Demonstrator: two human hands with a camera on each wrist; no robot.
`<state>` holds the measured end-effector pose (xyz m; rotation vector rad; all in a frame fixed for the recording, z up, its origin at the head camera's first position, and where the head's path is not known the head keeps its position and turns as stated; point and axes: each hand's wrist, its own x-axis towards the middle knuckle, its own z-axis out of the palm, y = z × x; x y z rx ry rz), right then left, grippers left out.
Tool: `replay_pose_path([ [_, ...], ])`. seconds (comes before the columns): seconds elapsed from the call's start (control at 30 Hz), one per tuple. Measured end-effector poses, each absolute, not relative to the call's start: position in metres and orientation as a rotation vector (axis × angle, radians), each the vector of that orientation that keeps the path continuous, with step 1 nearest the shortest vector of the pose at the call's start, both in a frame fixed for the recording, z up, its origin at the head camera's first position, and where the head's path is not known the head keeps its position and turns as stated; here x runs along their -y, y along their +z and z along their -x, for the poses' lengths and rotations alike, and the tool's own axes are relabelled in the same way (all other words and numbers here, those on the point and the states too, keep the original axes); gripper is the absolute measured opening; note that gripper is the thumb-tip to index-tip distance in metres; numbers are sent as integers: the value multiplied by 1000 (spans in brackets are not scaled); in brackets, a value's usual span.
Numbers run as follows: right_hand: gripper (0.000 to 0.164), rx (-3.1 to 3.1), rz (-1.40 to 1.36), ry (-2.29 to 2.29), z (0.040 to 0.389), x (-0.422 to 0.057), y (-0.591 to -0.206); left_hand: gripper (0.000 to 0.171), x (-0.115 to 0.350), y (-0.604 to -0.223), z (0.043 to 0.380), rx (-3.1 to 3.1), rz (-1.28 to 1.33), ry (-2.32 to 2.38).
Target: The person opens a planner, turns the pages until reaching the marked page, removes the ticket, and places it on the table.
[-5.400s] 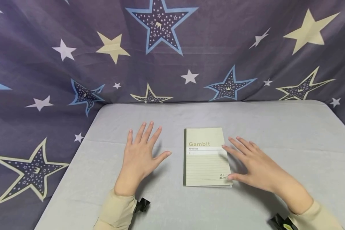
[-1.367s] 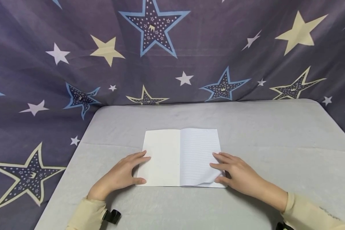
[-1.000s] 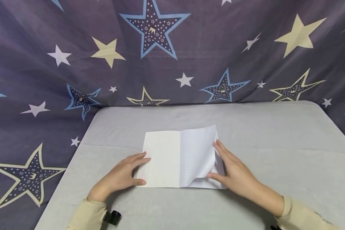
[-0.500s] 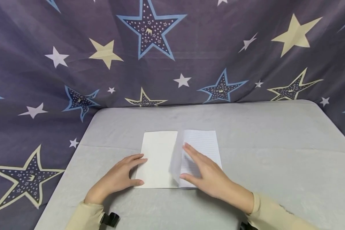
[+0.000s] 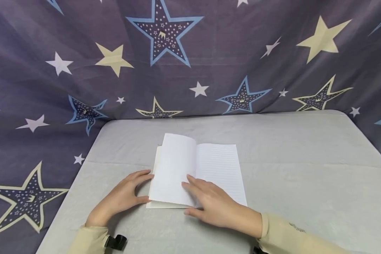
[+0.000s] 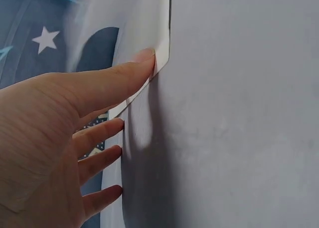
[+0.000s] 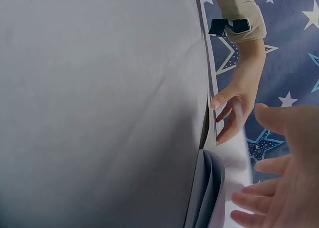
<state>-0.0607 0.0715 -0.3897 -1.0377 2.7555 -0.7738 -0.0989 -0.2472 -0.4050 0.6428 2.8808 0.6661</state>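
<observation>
An open notebook [image 5: 220, 169] lies on the grey table, its right side showing a lined page. A white leaf [image 5: 174, 165] is turned over to the left, slightly raised and skewed above the cream inside cover [image 5: 165, 205]. My left hand [image 5: 119, 197] rests at the left edge; in the left wrist view its thumb [image 6: 142, 58] touches the cover's corner, fingers spread apart. Over the lower middle, by the spine, my right hand [image 5: 216, 203] lies with fingers relaxed on the leaf. The right wrist view shows the right fingers [image 7: 254, 203] spread, gripping nothing.
Grey cloth covers the table [image 5: 289, 176]. A dark curtain [image 5: 216, 42] with stars hangs behind and to the left. Black wrist-camera mounts sit at both cuffs, the left mount [image 5: 116, 242] showing most fully.
From a closed notebook seconds ago, the cover now lies open. The right hand has lifted a leaf from the right side and swept it left across the spine. The left hand has barely moved lately.
</observation>
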Motion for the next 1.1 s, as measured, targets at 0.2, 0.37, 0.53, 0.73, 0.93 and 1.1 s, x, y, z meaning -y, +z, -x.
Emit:
replay_pose_path([
  [0.2,64,-2687,1085,-646,62,-72,-393,59,254,-401,99,-2880,-605,695],
  [0.37,60,-2646,1166,-531,64,-76,-397,47,254,-396,101,-2876,-534,750],
  [0.53,58,-2616,1216,-466,64,-79,-400,50,247,-394,101,-2899,-533,760],
  [0.73,58,-2569,1223,-491,64,-83,-402,67,230,-398,97,-2866,-673,708],
  [0.93,55,-2553,1233,-565,61,-92,-397,80,223,-403,94,-2813,-725,637],
  [1.1,47,-2583,1323,-705,60,-112,-395,79,224,-405,94,-2814,-736,623],
])
